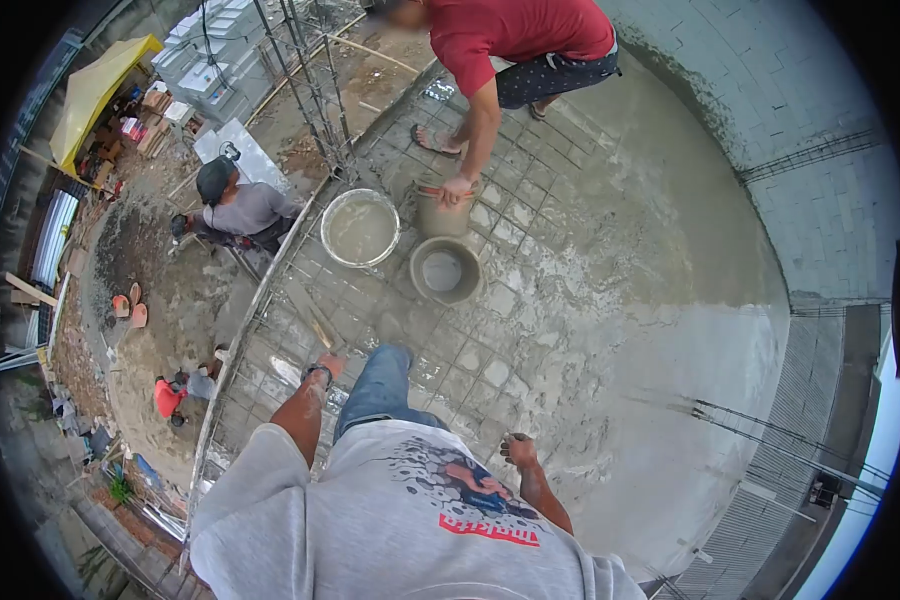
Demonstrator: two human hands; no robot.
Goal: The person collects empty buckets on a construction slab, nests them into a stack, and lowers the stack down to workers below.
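My left hand point(330, 366), with a band at the wrist, is closed at the handle end of a trowel point(308, 312). Its long grey blade points away over the wire mesh point(370, 310). On the other side, my right hand point(518, 450) hangs over wet concrete point(610, 400) with curled fingers; nothing shows in it. Ahead stands a grey bucket point(417, 275), its inside partly wet. Touching it from behind is a tilted bucket point(440, 215), under a co-worker's hand point(456, 190). A white-rimmed bucket point(398, 240) of grey liquid stands left of them.
A co-worker in a red shirt point(530, 30) bends over ahead. The slab's edge board point(260, 300) runs along my left, with people on lower ground beyond. Upright rebar point(320, 110) rises at that edge. A block wall point(810, 120) with protruding bars borders the right.
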